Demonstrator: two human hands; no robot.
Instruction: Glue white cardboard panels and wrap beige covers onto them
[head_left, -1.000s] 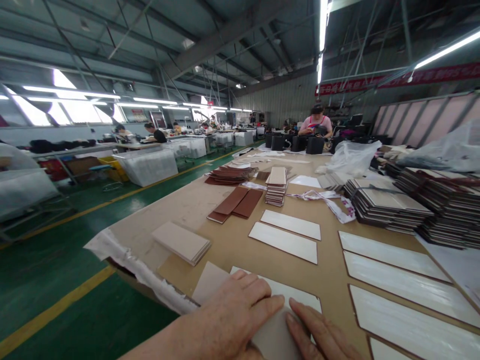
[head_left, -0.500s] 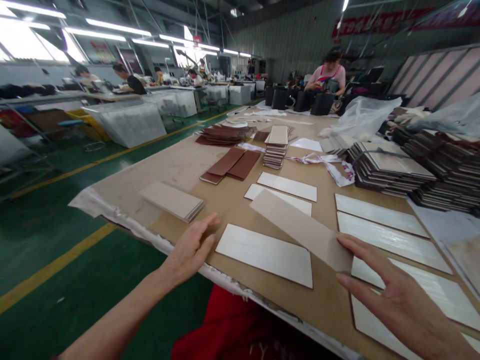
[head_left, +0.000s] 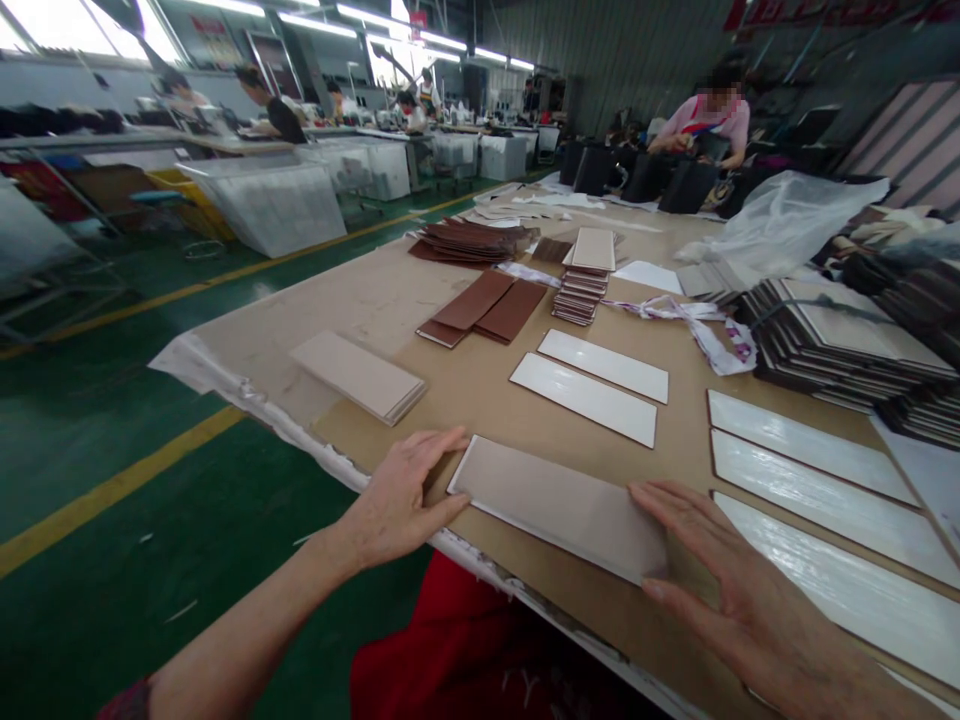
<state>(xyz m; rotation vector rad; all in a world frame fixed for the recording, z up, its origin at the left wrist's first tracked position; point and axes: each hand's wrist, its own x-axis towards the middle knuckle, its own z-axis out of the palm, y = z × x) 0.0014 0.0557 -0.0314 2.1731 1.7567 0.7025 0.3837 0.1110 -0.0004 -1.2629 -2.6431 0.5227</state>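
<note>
A smooth beige rectangular panel [head_left: 555,500] lies lengthwise over a white-faced panel near the table's front edge, covering nearly all of it. At its left end, my left hand [head_left: 409,490] has thumb and fingers at the two corners. My right hand [head_left: 735,580] spans the right end, fingertips on the far side and thumb on the near side. Farther back lie two glossy white-faced panels [head_left: 585,400] side by side. To the left is a short stack of beige panels [head_left: 360,375].
Several white-faced panels [head_left: 832,490] lie at right. Brown pieces [head_left: 480,305], a stack of narrow panels [head_left: 585,280] and a fabric strip [head_left: 712,330] sit farther back. Bundled panels [head_left: 847,330] stand at the right. A co-worker [head_left: 705,125] is at the far end.
My right hand has brought the beige panel left and down onto the white-faced panel. My left hand has come to its left end. The view has shifted slightly.
</note>
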